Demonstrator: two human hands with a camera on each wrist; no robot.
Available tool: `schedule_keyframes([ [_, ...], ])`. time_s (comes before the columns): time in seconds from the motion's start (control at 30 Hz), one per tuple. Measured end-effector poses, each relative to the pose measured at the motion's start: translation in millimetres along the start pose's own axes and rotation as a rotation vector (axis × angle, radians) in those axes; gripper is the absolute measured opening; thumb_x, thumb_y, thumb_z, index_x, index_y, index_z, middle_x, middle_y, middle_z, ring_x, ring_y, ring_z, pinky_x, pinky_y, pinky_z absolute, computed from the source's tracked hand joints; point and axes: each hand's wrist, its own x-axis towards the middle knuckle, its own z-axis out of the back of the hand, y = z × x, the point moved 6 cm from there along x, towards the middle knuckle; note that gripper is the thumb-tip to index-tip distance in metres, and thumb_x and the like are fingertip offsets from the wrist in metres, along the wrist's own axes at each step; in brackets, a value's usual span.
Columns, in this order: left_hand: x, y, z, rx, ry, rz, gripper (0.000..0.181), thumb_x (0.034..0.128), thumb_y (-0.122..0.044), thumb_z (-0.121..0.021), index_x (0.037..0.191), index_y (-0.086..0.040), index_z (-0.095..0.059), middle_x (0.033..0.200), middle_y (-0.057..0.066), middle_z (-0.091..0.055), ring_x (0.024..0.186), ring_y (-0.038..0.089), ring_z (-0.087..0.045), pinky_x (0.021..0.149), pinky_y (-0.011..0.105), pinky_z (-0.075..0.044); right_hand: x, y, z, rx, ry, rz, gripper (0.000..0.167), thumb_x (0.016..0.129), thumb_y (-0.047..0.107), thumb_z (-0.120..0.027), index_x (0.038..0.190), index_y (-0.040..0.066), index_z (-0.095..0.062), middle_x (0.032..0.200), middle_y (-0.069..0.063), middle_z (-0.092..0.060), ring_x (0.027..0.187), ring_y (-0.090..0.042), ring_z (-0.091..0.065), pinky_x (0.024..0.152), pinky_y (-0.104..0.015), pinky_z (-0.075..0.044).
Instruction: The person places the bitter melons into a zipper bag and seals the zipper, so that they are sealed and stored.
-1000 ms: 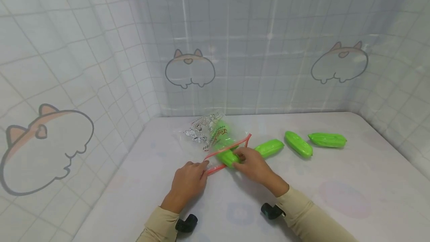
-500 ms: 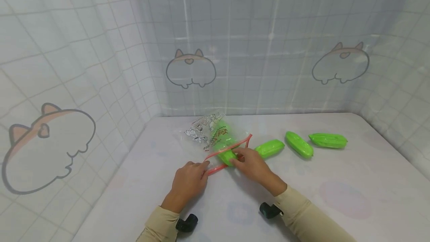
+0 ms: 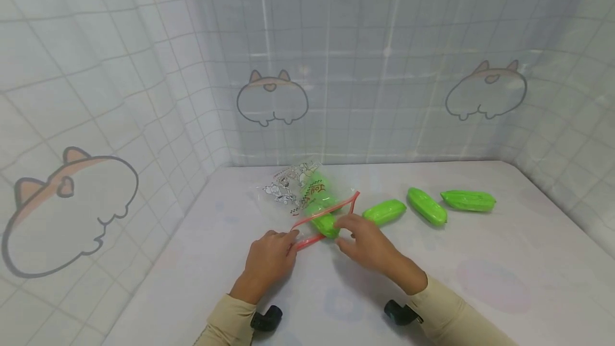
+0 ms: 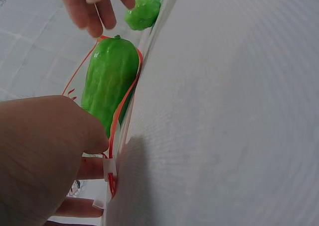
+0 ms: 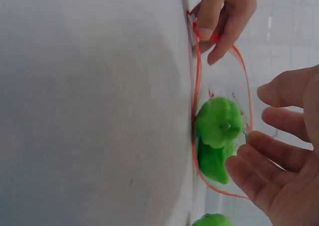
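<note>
A clear zip bag (image 3: 283, 191) with a red-edged mouth and printed drawings lies on the table. My left hand (image 3: 270, 260) pinches the near corner of its mouth; in the left wrist view a red strip (image 4: 115, 117) runs from the fingers. One ridged green cucumber-like vegetable (image 3: 324, 224) lies in the mouth, its stem end facing out. In the right wrist view a second green vegetable (image 5: 212, 162) shows beneath this front one (image 5: 219, 120). My right hand (image 3: 369, 242) is just right of the mouth, fingers spread, holding nothing.
Three more green vegetables lie loose to the right: a near one (image 3: 385, 212), a slanted one (image 3: 426, 206) and a far one (image 3: 468, 201). Behind the white table (image 3: 456, 250) hangs a grid-patterned curtain (image 3: 375, 95). Each wrist wears a black device (image 3: 267, 319).
My right hand has let go of the front vegetable and drawn back slightly right. That vegetable sits a little deeper in the bag than a second ago. The left hand keeps its place.
</note>
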Motion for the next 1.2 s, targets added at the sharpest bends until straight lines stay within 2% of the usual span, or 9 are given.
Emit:
schedule_keyframes([
  [0.1, -0.4, 0.2, 0.9, -0.002, 0.002, 0.003, 0.027, 0.0872, -0.019, -0.071, 0.113, -0.013, -0.076, 0.089, 0.002, -0.076, 0.071, 0.021, -0.064, 0.053, 0.031, -0.049, -7.4, 7.4, 0.0, -0.047, 0.042, 0.058, 0.028, 0.088, 0.01, -0.074, 0.116, 0.006, -0.07, 0.125, -0.01, -0.066, 0.117, -0.026, -0.06, 0.094, -0.045, -0.05],
  [0.23, -0.4, 0.3, 1.9, -0.01, 0.005, 0.005, 0.027, 0.087, -0.019, -0.072, 0.113, -0.013, -0.077, 0.088, 0.003, -0.076, 0.071, 0.021, -0.064, 0.052, 0.03, -0.048, -14.5, 11.6, -1.3, -0.104, 0.096, 0.079, 0.029, 0.09, 0.014, -0.073, 0.118, 0.008, -0.07, 0.132, -0.009, -0.063, 0.126, -0.028, -0.055, 0.103, -0.049, -0.043],
  [0.57, -0.1, 2.2, -1.1, -0.008, 0.025, 0.019, 0.026, 0.0867, -0.019, -0.072, 0.112, -0.011, -0.076, 0.084, 0.004, -0.075, 0.072, 0.021, -0.064, 0.053, 0.032, -0.049, -12.2, 10.0, -9.5, -0.103, 0.174, 0.069, 0.03, 0.096, 0.014, -0.065, 0.125, 0.008, -0.068, 0.144, -0.008, -0.055, 0.133, -0.027, -0.051, 0.106, -0.048, -0.042],
  [0.93, 0.4, 1.0, -0.6, -0.003, -0.015, -0.022, 0.02, 0.0848, -0.016, -0.071, 0.103, -0.01, -0.077, 0.074, 0.002, -0.071, 0.07, 0.022, -0.064, 0.05, 0.034, -0.047, -0.3, 5.3, -20.0, -0.073, 0.173, 0.069, 0.031, 0.096, 0.015, -0.065, 0.127, 0.007, -0.068, 0.149, -0.011, -0.049, 0.136, -0.028, -0.048, 0.107, -0.048, -0.04],
  [1.2, 0.9, 1.7, -1.9, -0.004, -0.029, -0.039, 0.018, 0.0835, -0.014, -0.072, 0.1, -0.011, -0.077, 0.074, 0.002, -0.071, 0.069, 0.023, -0.063, 0.049, 0.035, -0.048, 9.8, 3.4, -29.3, -0.064, 0.154, 0.077, 0.029, 0.096, 0.015, -0.065, 0.124, 0.009, -0.069, 0.151, -0.013, -0.047, 0.136, -0.028, -0.048, 0.107, -0.047, -0.041],
])
